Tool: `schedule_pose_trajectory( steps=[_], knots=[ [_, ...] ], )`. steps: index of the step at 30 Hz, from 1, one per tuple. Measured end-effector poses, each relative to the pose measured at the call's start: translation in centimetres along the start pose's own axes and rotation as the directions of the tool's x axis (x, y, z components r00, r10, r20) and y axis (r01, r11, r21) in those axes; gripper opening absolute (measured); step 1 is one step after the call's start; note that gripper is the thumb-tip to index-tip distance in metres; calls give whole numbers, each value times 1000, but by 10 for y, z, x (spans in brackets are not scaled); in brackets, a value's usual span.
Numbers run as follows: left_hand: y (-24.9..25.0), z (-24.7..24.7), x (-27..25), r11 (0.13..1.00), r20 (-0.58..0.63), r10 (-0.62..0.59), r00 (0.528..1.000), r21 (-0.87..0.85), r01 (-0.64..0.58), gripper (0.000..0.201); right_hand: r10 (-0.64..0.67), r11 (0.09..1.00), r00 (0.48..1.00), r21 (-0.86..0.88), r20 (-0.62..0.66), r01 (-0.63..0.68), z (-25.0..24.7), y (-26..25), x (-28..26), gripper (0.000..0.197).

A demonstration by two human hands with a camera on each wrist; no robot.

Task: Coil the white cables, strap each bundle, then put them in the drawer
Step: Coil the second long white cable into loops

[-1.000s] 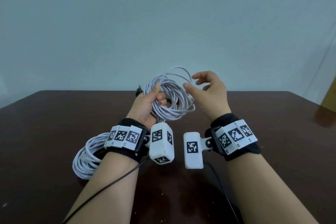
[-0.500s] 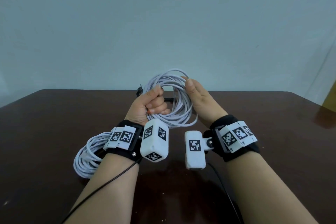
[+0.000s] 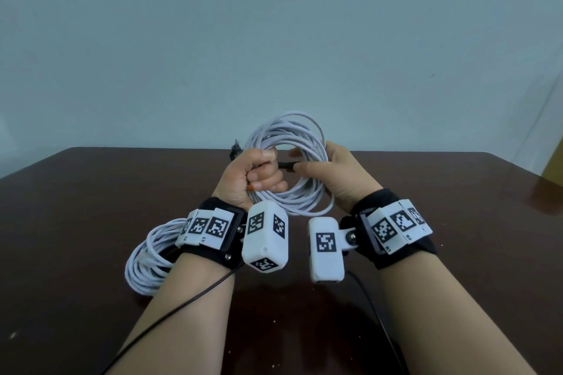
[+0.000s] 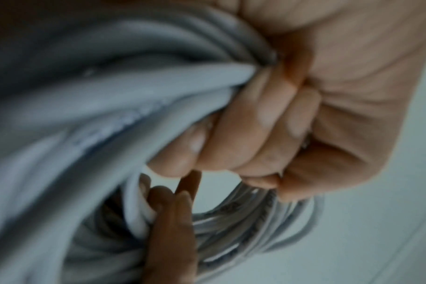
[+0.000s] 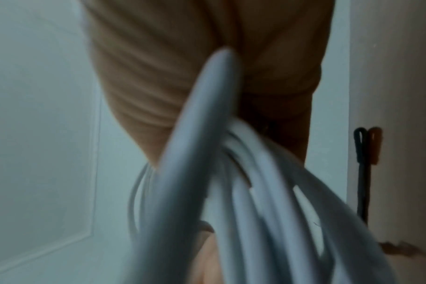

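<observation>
I hold a coil of white cable (image 3: pixel 289 128) upright above the dark table (image 3: pixel 91 192). My left hand (image 3: pixel 253 173) grips its left side in a fist, and its fingers (image 4: pixel 243 134) wrap the strands. On the coil's right side my right hand (image 3: pixel 330 173) has its fingers curled through the loop. A short black strap piece (image 3: pixel 286 165) runs between the two hands at my right thumb. A second white coil (image 3: pixel 143 265) lies on the table, partly hidden under my left wrist. The right wrist view shows only palm and blurred cable (image 5: pixel 243 192).
A small black item (image 3: pixel 234 151) sticks out behind my left hand. Thin black wires (image 3: pixel 182 307) trail from both wrist cameras along my forearms. A plain pale wall stands behind the table. No drawer is in view.
My right hand, open beside the coil a second ago, has closed in and curled round its right side. My left hand has kept its grip and tightened into a fist.
</observation>
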State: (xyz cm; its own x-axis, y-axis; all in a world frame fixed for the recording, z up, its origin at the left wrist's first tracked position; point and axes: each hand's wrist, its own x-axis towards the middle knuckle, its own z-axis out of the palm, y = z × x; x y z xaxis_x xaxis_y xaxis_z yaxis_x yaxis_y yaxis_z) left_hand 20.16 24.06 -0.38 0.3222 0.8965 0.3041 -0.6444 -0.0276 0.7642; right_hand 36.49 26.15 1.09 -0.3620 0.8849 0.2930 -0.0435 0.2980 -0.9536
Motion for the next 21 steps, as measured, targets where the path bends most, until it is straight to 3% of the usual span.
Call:
schedule_pose_trajectory(
  steps=[5, 8, 11, 13, 15, 17, 21],
  knots=[
    [-3, 10, 3, 999, -169, 5, 986, 37, 1, 18, 30, 999, 999, 33, 11, -31, 0, 6, 1, 23],
    [-4, 12, 3, 1000, -227, 13, 974, 20, -8, 8, -14, 1000, 997, -8, -76, 14, 2, 10, 2, 14],
    [-3, 9, 2, 995, -268, -41, 962, 77, 64, 2, -11, 1000, 988, 22, -151, 15, 4, 14, 3, 8],
    [-3, 6, 2, 984, -304, -67, 950, 137, 113, 9, 9, 998, 983, 70, -183, 4, 5, 13, 2, 8],
    [-4, 7, 4, 981, -341, -17, 940, 176, 82, 6, 0, 999, 967, 47, -254, 12, 5, 12, 3, 13],
    [-5, 11, 6, 988, -345, -16, 938, 141, 69, 6, -1, 999, 945, 39, -327, 15, 5, 11, 4, 17],
    [-10, 22, 9, 991, -303, -135, 943, -26, 133, 25, 45, 992, 914, 125, -404, 6, 7, 11, 5, 25]
  ],
)
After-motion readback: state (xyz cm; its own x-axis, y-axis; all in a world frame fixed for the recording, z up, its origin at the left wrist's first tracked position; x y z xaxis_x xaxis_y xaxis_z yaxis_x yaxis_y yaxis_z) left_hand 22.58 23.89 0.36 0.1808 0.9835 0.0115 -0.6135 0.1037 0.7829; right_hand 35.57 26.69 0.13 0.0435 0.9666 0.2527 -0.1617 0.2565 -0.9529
